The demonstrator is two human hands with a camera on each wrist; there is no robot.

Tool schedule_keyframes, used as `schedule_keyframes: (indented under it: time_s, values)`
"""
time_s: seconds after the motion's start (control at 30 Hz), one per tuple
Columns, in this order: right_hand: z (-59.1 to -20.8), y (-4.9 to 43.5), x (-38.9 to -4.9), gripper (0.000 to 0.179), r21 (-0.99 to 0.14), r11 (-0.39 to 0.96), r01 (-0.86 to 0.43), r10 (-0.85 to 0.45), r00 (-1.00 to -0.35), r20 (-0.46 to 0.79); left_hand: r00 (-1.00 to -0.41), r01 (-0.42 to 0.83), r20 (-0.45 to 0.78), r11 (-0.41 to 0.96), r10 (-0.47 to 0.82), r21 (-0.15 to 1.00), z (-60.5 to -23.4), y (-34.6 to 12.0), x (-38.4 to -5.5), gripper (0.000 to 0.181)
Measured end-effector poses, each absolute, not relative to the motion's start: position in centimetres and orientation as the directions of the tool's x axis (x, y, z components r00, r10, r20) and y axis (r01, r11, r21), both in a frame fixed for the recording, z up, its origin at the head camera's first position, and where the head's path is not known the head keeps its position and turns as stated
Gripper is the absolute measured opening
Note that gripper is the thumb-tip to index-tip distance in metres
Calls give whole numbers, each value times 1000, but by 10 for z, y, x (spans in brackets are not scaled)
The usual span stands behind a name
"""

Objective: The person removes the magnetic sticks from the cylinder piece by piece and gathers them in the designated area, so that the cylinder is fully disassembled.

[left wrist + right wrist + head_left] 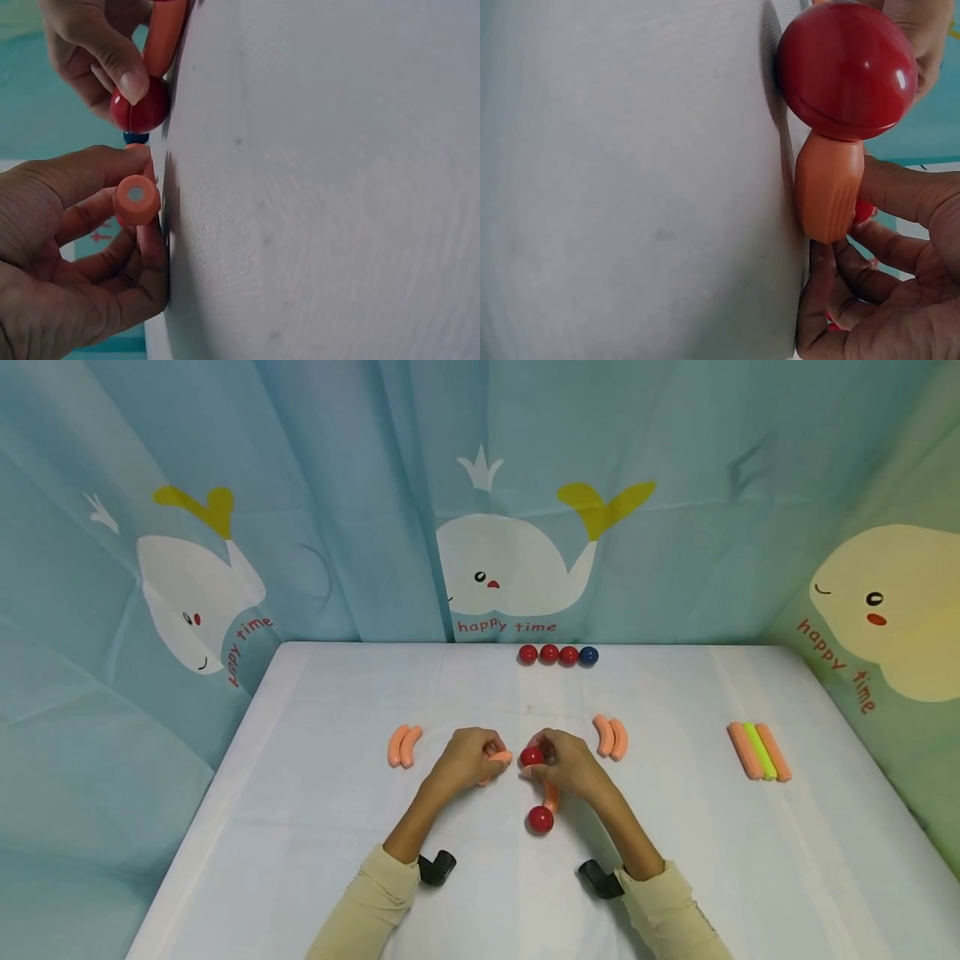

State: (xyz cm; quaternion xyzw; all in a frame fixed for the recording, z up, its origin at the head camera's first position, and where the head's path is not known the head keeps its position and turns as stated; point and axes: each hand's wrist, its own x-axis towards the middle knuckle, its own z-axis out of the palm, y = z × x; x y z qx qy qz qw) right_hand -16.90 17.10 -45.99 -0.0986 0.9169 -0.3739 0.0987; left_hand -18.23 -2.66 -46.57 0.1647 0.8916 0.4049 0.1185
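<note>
Left hand pinches an orange tube; right hand grips a red ball. Tube bore is best aligned squarely with ball before pressing.

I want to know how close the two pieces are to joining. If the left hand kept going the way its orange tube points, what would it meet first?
The left hand aims its orange tube rightward at the red ball held by the right hand. That ball looks likely to come first, though depth is unclear.
</note>
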Motion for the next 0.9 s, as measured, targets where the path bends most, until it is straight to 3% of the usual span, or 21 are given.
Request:
schedule_keyframes:
  time_s: [0.33, 0.57, 0.7, 0.9]
  values:
    - [-463, 170, -169, 34, -704, 706, -75, -229, -965, -126, -963, 135, -41, 605, 268, 785, -454, -48, -167, 15]
    - [-465, 172, -169, 33, -717, 692, -82, -234, -965, -116, -999, -3, -35, 599, 41, 801, -443, -85, -158, 19]
    - [-465, 173, -168, 33, -716, 692, -93, -238, -966, -104, -995, -91, -54, 551, -82, 830, -444, -111, -158, 23]
    - [-465, 172, -169, 35, -714, 697, -71, -229, -965, -128, -976, -184, -71, 606, -205, 774, -452, -142, -171, 28]
